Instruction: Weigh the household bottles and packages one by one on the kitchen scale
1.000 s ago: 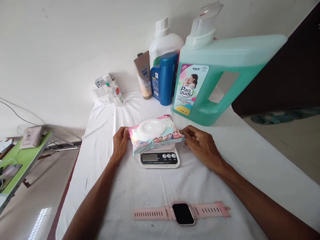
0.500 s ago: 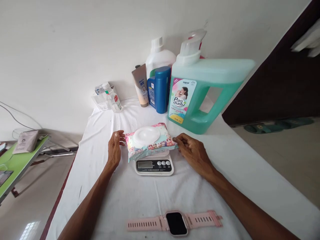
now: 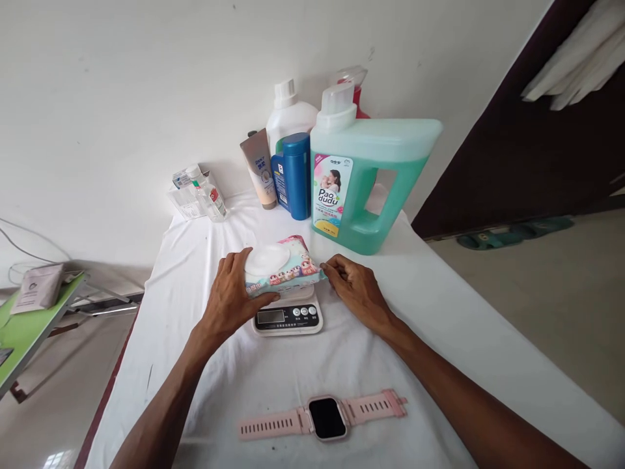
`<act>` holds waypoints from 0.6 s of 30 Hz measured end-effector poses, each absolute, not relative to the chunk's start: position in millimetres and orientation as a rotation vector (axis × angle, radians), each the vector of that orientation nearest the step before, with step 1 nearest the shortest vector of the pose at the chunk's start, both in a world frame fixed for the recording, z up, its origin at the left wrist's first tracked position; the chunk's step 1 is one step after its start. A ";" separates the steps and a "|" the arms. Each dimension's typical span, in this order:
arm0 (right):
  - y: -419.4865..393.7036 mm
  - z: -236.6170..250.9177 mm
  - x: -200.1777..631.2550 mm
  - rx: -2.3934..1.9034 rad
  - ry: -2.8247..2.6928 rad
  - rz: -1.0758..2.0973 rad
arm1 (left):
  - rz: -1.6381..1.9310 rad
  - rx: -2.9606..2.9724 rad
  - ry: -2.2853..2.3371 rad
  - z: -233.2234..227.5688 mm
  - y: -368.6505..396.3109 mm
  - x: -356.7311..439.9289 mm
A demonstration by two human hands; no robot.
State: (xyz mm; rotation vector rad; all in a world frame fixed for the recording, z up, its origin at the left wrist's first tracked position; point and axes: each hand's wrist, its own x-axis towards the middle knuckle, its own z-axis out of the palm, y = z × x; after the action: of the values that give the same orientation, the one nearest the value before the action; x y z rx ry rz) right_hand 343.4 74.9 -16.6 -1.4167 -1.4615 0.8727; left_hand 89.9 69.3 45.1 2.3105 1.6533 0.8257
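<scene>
A pink and pale-blue pack of wet wipes (image 3: pixel 288 267) with a round white lid lies on a small white digital scale (image 3: pixel 288 317) in the middle of the white-covered table (image 3: pixel 439 312). My left hand (image 3: pixel 230 296) grips the pack's left end, thumb under and fingers over it. At the pack's right end, my right hand (image 3: pixel 352 288) touches the edge with its fingertips. A pink smartwatch (image 3: pixel 325 417) with a dark screen lies flat nearer to me.
At the back stand a big green detergent jug (image 3: pixel 371 182), a blue bottle (image 3: pixel 293 174), a white bottle (image 3: pixel 288 114), a beige tube (image 3: pixel 258 168) and a small clear bottle (image 3: pixel 208 194). A green side table (image 3: pixel 29 326) is at the left.
My left hand, open beside the pack half a second ago, has closed on its left end. The view has pulled back and tilted up a little.
</scene>
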 end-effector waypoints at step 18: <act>75.9 -19.5 344.5 -1.396 -1.443 0.881 | 0.947 2.305 1.714 54.3 211.6 53.2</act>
State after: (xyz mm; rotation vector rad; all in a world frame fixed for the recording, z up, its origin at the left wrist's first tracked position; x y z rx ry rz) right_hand 344.5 75.9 -19.5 -1.3962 -1.4430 0.8806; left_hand 53.2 211.6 54.3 2.3048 1.7140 0.9475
